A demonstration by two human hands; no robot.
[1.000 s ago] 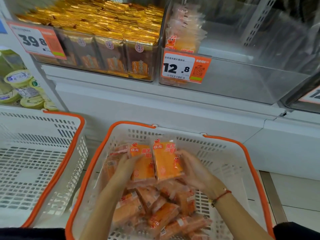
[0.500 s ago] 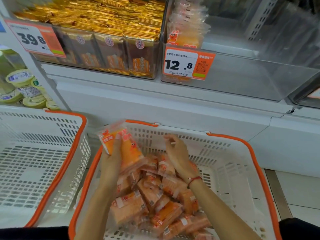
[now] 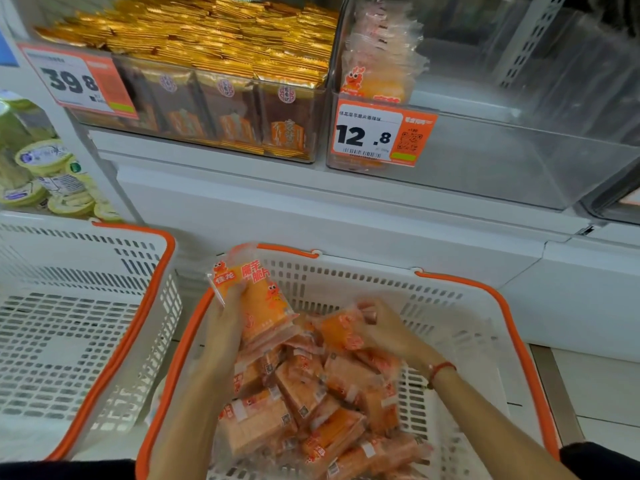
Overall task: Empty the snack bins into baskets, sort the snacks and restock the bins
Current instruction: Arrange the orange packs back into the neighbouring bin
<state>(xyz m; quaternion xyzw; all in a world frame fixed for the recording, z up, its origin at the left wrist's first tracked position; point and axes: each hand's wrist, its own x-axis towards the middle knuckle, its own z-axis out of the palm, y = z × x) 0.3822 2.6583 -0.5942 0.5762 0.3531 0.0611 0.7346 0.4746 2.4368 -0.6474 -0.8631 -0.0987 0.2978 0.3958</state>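
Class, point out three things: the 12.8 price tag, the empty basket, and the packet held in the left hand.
12.8 price tag (image 3: 382, 133): head view, white centre.
Empty basket (image 3: 162, 271): head view, orange rim.
Held packet (image 3: 261, 303): head view, orange front.

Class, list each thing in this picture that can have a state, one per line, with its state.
Left hand: grips an upright stack of orange packets.
Right hand: grips one orange packet.
Middle basket: partly filled with packets.
Left basket: no packets visible inside.
12.8 bin: nearly empty, a few packets at its left end.
39.8 bin: full.
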